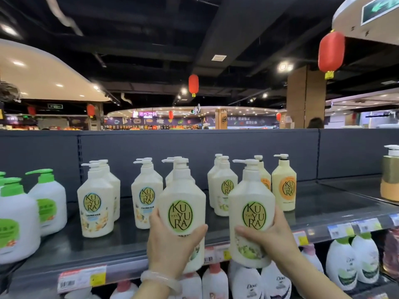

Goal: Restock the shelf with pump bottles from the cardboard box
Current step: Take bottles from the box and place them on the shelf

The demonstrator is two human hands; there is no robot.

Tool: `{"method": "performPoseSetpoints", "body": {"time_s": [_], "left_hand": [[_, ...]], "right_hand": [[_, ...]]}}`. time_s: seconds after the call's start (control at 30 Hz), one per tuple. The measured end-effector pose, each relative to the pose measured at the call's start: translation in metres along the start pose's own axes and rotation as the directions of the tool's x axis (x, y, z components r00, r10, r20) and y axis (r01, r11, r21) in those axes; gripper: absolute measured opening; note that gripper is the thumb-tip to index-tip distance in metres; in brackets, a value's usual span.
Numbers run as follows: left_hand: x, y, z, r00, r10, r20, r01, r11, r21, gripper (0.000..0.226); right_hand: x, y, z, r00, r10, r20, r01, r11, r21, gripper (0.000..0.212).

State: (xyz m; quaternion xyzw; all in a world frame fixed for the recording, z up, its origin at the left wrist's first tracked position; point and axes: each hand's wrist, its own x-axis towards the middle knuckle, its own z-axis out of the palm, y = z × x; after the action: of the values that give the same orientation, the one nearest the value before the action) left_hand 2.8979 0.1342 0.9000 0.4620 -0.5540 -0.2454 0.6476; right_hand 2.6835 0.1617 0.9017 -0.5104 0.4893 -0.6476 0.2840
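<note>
**shelfrat:** So you've got a green-label Kuyura pump bottle in each hand, both held up at the front edge of the top shelf [323, 214]. Your left hand [170, 240] is wrapped round the lower half of the left bottle [181, 212], and your right hand [269, 234] is gripping the right bottle [251, 214] the same way.

**aisle9:** Where do they go though? No cardboard box in view.

**shelfrat:** I'd say behind-right, with the matching green-label row [223, 188]. Don't mix them into the blue-label bottles [146, 195] or the orange-label ones [284, 186].

**aisle9:** Tips?

**shelfrat:** Set one down at a time, base flat, label facing you. Keep the pump spouts pointing left like the rest. Watch the tall pump heads: they look top-heavy, so a nudge could domino the row. Slide, don't drop.
</note>
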Motion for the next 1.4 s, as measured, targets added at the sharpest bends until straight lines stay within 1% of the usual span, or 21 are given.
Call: {"method": "performPoseSetpoints", "body": {"time_s": [0.1, 0.2, 0.33, 0.43, 0.47, 0.57, 0.63, 0.7, 0.8, 0.93, 1.03, 1.17, 1.4], "left_hand": [[0.017, -0.005, 0.004, 1.000, 0.014, -0.018, -0.014, 1.000, -0.002, 0.096], [0.028, -0.010, 0.009, 0.999, 0.007, -0.044, -0.008, 1.000, -0.006, 0.092], [0.040, -0.014, 0.018, 0.996, -0.002, -0.084, 0.003, 1.000, 0.013, 0.090], [0.049, -0.016, 0.026, 0.994, -0.007, -0.112, 0.010, 1.000, 0.025, 0.090], [0.051, -0.016, 0.029, 0.993, -0.004, -0.120, 0.007, 1.000, 0.030, 0.090], [0.059, -0.020, 0.036, 0.988, 0.016, -0.154, -0.010, 0.999, 0.040, 0.089], [0.063, -0.023, 0.040, 0.983, 0.029, -0.183, -0.020, 0.998, 0.053, 0.090], [0.066, -0.027, 0.045, 0.975, 0.027, -0.220, -0.014, 0.998, 0.061, 0.090], [0.069, -0.037, 0.053, 0.964, 0.002, -0.268, 0.017, 0.998, 0.066, 0.090], [0.066, -0.047, 0.064, 0.957, -0.008, -0.290, 0.036, 0.995, 0.094, 0.092], [0.065, -0.050, 0.073, 0.958, -0.011, -0.288, 0.040, 0.994, 0.098, 0.091], [0.072, -0.051, 0.085, 0.973, -0.014, -0.232, 0.035, 0.996, 0.086, 0.094], [0.073, -0.067, 0.091, 0.985, -0.029, -0.171, 0.053, 0.989, 0.140, 0.092]], "right_hand": [[0.030, 0.005, -0.001, 0.998, -0.039, -0.043, 0.039, 0.999, -0.003, 0.081], [0.060, 0.016, 0.001, 0.997, -0.041, -0.058, 0.042, 0.999, 0.021, 0.082], [0.096, 0.031, 0.010, 1.000, -0.030, 0.009, 0.029, 0.998, 0.064, 0.084], [0.116, 0.043, 0.017, 0.998, -0.027, 0.061, 0.023, 0.997, 0.067, 0.082], [0.121, 0.049, 0.018, 0.997, -0.021, 0.080, 0.016, 0.998, 0.063, 0.085], [0.131, 0.067, 0.017, 0.993, -0.001, 0.114, -0.005, 0.999, 0.048, 0.103], [0.137, 0.078, 0.015, 0.991, 0.009, 0.135, -0.016, 0.999, 0.052, 0.106], [0.144, 0.083, 0.011, 0.986, 0.021, 0.168, -0.030, 0.998, 0.052, 0.102], [0.150, 0.084, 0.010, 0.973, 0.010, 0.232, -0.016, 1.000, 0.023, 0.089], [0.155, 0.085, 0.008, 0.959, 0.004, 0.284, -0.010, 1.000, 0.018, 0.080], [0.157, 0.086, 0.007, 0.957, -0.002, 0.291, 0.003, 1.000, -0.002, 0.078], [0.159, 0.086, 0.007, 0.949, 0.013, 0.314, -0.005, 1.000, -0.027, 0.082], [0.148, 0.098, 0.015, 0.973, 0.063, 0.222, -0.082, 0.994, 0.078, 0.075]]}}
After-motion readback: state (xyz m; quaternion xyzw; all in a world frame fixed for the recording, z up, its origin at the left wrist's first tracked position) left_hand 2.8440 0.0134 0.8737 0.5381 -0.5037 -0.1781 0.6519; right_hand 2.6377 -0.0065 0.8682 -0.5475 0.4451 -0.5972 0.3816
